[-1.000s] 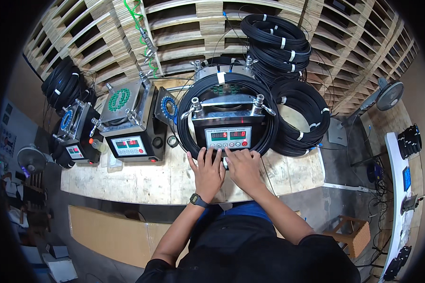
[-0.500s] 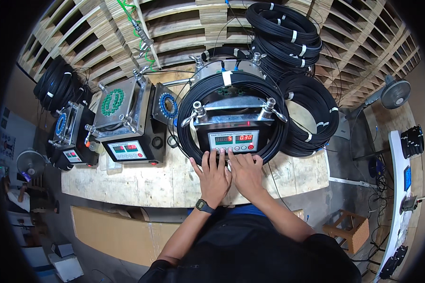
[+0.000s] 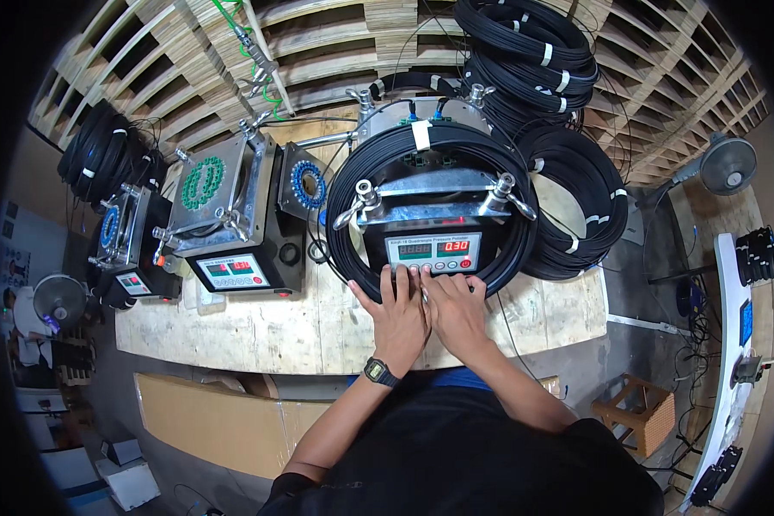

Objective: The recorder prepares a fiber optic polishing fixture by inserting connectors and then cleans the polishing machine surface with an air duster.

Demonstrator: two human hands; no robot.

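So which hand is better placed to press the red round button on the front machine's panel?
Probably the right hand: its fingertips already rest below the button row, nearer the red button than the left hand.

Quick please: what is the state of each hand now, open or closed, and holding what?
Left hand: open, flat, holding nothing; fingers at the machine's control panel.
Right hand: open, flat, holding nothing; fingers at the same panel.
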